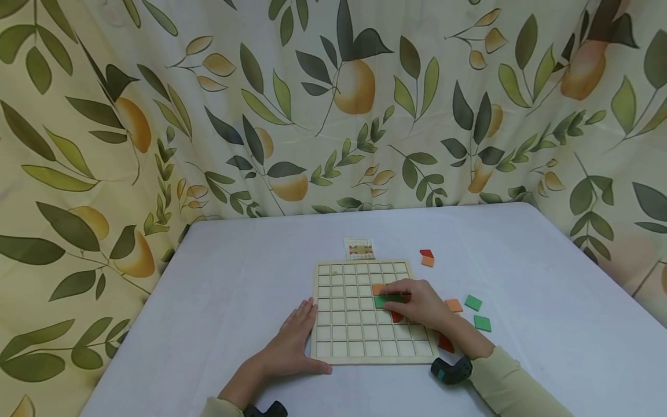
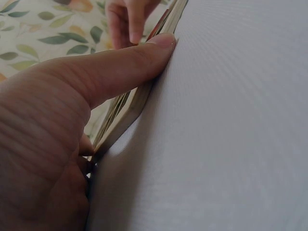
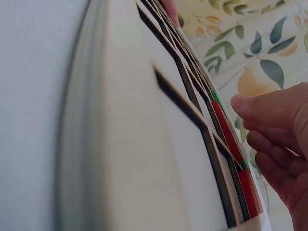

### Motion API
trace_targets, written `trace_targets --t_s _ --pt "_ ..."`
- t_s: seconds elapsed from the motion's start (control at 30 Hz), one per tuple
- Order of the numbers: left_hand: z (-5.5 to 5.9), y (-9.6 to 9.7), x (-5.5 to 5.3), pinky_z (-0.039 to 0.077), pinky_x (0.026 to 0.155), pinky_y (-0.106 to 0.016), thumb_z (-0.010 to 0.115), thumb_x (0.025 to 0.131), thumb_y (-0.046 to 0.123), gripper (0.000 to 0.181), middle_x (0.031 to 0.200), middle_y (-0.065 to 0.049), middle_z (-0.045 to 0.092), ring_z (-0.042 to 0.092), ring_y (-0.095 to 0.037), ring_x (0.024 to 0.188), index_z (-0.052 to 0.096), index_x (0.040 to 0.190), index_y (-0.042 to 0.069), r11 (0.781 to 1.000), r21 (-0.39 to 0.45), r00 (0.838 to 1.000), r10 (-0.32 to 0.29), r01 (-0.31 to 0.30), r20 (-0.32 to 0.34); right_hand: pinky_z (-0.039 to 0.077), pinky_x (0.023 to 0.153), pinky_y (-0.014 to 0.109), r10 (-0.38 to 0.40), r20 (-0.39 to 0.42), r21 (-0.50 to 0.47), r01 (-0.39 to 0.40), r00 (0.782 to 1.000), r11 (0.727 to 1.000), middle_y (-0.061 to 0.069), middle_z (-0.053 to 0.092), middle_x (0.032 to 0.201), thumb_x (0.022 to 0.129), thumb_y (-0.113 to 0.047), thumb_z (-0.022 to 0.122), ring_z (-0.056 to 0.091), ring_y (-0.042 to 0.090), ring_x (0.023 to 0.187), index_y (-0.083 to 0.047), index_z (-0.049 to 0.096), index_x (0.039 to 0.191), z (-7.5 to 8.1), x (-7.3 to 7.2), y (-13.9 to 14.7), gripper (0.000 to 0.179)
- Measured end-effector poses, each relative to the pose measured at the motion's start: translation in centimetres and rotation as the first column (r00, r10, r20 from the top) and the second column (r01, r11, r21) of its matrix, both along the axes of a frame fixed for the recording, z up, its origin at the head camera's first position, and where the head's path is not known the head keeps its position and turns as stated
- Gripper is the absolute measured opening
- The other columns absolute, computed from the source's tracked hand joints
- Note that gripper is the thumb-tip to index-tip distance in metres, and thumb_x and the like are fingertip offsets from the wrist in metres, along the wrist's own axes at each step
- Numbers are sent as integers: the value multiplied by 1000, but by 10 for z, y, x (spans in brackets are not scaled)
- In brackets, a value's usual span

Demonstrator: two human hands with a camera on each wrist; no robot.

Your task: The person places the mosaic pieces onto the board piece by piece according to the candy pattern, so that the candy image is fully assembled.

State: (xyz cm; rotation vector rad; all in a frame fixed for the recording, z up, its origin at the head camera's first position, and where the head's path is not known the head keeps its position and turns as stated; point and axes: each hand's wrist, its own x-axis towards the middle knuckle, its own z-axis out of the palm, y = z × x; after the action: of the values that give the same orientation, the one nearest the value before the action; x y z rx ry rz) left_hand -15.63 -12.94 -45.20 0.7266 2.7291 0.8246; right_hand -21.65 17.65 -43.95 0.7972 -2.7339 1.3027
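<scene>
Curtained tabletop booth — leaf-print drapes (image 1: 156, 116), white table (image 1: 547, 301)

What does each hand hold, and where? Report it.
Right hand: fingertips on the green tile on the board. Left hand: holds nothing, flat against the board's left edge.

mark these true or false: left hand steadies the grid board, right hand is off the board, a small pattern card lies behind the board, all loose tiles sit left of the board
1. The left hand rests against the left edge of the wooden grid board. True.
2. The right hand is off the board. False: it lies over the board, fingers on a green tile.
3. A small pattern card lies behind the board. True.
4. All loose tiles sit left of the board. False: the loose green tiles and an orange tile lie on the table to its right.
</scene>
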Motion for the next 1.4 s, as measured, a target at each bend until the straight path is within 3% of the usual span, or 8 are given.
trace_targets --t_s 0.33,0.53,0.8,1.1,1.4 --pt "0 1 0 6 110 -43 68 62 69 123 152 -12 5 -2 -21 139 12 146 -1 1000 5 1000 8 -8 8 44 89 48 -105 1 38 105 994 994 0 65 107 78 -23 75 55 23 107 -12 70 108 4 12 15 33" --pt "0 2 -1 6 110 -42 67 62 70 123 153 -11 4 -2 -20 139 11 146 0 1000 -4 1000 16 -16 18 49 81 45 -124 -2 38 124 992 992 3 63 109 77 -20 75 56 24 103 -11 68 110 6 20 39 34" --pt "2 1 1 6 110 -44 68 62 69 123 152 -12 4 -2 -21 139 11 146 -1 1000 1 1000 15 -15 16 46 84 52 -188 29 58 186 982 981 8 63 110 76 -21 76 53 30 107 -8 67 110 5 24 58 37" --pt "-2 2 0 6 110 -43 65 61 73 125 153 -11 3 -2 -20 139 11 146 0 1000 -11 1000 15 -15 5 48 83 47 -268 64 114 259 961 959 9 63 111 76 -30 76 52 29 107 -9 67 111 8 27 75 42" --pt "-2 0 -1 7 110 -43 64 61 73 125 153 -11 4 -2 -20 139 11 146 0 1000 -14 1000 9 -9 -2 49 82 46 -261 46 156 251 964 955 11 63 111 77 -25 75 53 31 105 -6 66 112 8 24 88 41"
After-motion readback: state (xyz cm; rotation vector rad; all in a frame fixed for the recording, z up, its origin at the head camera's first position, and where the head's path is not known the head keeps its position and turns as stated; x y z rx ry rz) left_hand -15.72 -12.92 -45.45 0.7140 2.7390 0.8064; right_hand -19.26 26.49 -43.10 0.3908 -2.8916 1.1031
